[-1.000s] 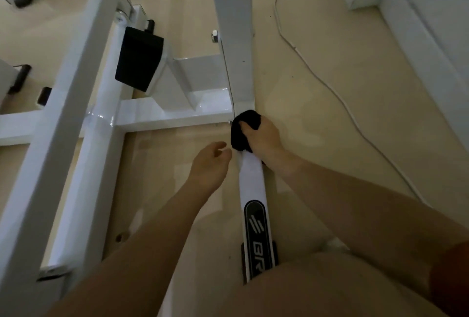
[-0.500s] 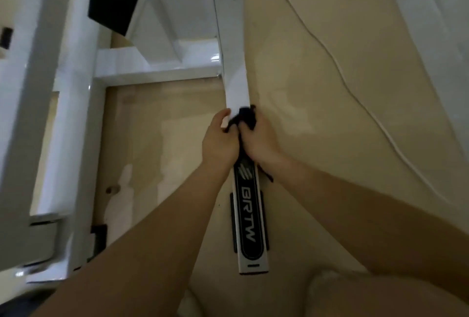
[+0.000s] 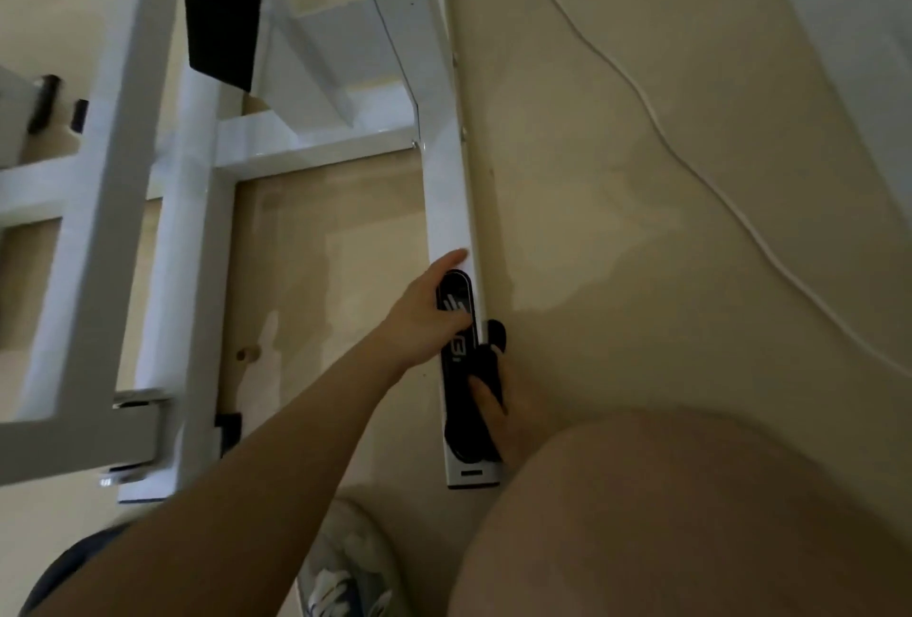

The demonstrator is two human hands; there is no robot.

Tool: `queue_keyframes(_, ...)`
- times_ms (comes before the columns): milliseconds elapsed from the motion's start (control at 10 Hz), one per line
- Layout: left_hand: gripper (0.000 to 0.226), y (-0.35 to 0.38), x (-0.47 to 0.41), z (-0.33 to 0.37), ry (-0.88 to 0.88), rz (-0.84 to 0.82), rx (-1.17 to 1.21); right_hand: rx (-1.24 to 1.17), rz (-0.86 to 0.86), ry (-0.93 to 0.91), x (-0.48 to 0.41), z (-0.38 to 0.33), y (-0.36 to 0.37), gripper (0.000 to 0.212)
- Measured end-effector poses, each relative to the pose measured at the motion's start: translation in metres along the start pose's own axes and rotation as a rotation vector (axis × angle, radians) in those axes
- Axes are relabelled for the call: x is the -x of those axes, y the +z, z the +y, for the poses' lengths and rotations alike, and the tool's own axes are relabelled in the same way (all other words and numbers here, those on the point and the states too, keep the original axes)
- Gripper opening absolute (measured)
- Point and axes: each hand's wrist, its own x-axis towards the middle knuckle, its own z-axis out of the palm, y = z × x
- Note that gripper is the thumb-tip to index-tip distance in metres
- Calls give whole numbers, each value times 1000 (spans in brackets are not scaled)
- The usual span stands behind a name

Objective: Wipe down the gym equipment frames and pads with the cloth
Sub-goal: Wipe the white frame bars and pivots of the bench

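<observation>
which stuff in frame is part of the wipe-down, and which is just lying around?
Part of the job:
- black cloth, gripped by the right hand
- white floor beam, which the cloth is on
- left hand, resting on that beam
- black pad on the frame

Just lying about:
- white cable across the floor
- shoe at the bottom edge
</observation>
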Motion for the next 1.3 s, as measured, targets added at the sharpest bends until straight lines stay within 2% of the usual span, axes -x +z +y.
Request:
queue_keyframes(100, 78, -5, -8, 23, -54, -125, -244, 218, -287, 176, -7, 7, -21, 57)
queue_keyframes(200, 61, -16, -7, 59, -96, -281, -592, 109, -330, 247, 20, -20, -73, 44)
queue_keyframes(300, 48, -33, 15, 101, -163, -397, -618, -495, -211, 350, 47, -75, -128, 33)
queue_keyframes(400, 55, -53, 50, 140, -227, -430, 32, -928, -59, 299, 71, -136, -164, 36)
queue_keyframes(500, 55, -70, 87, 178, -119, -323, 319, -1029, 14, 274, 102, -200, -180, 32)
queue_keyframes(600, 77, -78, 123, 216, 1, -229, 388, -1107, 115, 295, 134, -255, -186, 37)
queue_keyframes(700, 71, -88, 163, 253, 50, -195, 377, -1153, 230, 308, 169, -305, -188, 32)
queue_keyframes(800, 21, -106, 201, 290, -27, -7, 535, -1133, 279, 302, 211, -346, -193, 24)
queue_keyframes(900, 24, -135, 236, 319, -146, 42, 766, -848, 412, 250, 250, -382, -205, 28)
queue_keyframes(1000, 31, -163, 277, 352, -173, -47, 891, -734, 439, 216, 287, -428, -216, 23)
queue_keyframes(1100, 38, -191, 319, 388, -190, -144, 941, -705, 477, 252, 320, -480, -227, 29)
queue_keyframes(1200, 37, -220, 354, 414, -211, -217, 854, -778, 476, 277, 356, -529, -241, 34)
queue_keyframes(1300, 25, -248, 379, 427, -160, -257, 720, -758, 446, 294, 387, -571, -257, 36)
